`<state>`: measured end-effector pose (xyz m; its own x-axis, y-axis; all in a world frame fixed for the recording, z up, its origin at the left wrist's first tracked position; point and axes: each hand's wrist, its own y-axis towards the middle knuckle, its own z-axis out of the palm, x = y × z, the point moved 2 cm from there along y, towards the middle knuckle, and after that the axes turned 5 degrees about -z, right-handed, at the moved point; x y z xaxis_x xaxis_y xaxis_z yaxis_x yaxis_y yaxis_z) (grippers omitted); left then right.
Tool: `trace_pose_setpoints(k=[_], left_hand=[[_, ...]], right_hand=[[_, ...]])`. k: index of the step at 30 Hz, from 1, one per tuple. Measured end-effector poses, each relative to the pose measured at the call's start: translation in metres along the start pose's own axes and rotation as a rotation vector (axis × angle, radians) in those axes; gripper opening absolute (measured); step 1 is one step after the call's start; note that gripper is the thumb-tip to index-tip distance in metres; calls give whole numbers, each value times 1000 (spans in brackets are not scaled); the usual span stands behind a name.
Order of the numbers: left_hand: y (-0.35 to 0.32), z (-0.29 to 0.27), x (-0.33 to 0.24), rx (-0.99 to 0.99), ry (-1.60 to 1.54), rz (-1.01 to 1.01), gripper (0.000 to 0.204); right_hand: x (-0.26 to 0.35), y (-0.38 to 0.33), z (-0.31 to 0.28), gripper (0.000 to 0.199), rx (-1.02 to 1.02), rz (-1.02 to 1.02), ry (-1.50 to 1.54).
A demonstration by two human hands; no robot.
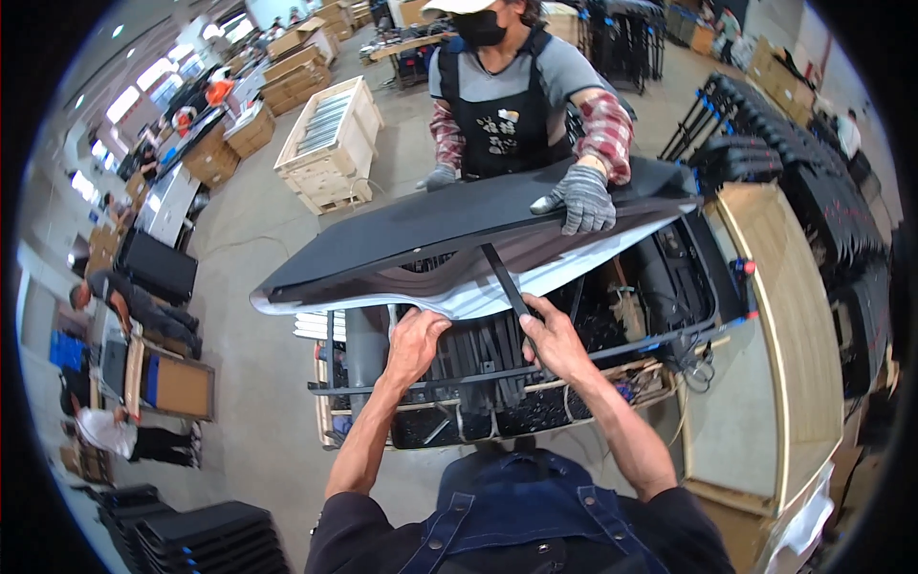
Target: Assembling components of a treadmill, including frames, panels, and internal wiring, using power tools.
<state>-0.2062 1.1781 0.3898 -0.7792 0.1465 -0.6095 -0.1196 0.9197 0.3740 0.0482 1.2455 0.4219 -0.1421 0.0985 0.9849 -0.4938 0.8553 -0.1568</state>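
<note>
A long dark fabric-covered panel [402, 225] lies tilted across in front of me, its near edge gaping. Along that opening hangs a white-and-grey lining [469, 302]. My left hand [413, 346] is closed, thumb and fingers pinching the lining's lower edge. A flat black bar [504, 275] is gripped in my right hand [557, 344]; its far end reaches up into the opening under the panel. Across from me, a co-worker's grey-gloved hand [579, 199] presses on the panel's right part, and their other glove [439, 178] is at its far edge.
Beneath the panel stands a black frame [440, 385] holding several dark strips [483, 359]. To the right is a large wooden-edged box [779, 335], with stacked black frames [856, 316] beyond. A wooden crate [330, 143] stands at far left; black stacked pieces [206, 536] are at near left.
</note>
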Motion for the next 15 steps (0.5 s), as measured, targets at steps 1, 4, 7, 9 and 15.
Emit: trace_pose_setpoints(k=[1, 4, 7, 9, 15], left_hand=[[1, -9, -1, 13, -8, -29, 11], [8, 4, 13, 164, 31, -71, 16], [-19, 32, 49, 564, 233, -337, 41], [-28, 31, 32, 834, 112, -383, 54], [1, -23, 25, 89, -1286, -522, 64]], right_hand=[[-1, 2, 2, 48, -11, -19, -1], [-21, 28, 5, 51, -48, -3, -20], [-37, 52, 32, 53, -101, 17, -111], [-65, 66, 37, 52, -131, -40, -112], [-126, 78, 72, 50, -233, -102, -221]])
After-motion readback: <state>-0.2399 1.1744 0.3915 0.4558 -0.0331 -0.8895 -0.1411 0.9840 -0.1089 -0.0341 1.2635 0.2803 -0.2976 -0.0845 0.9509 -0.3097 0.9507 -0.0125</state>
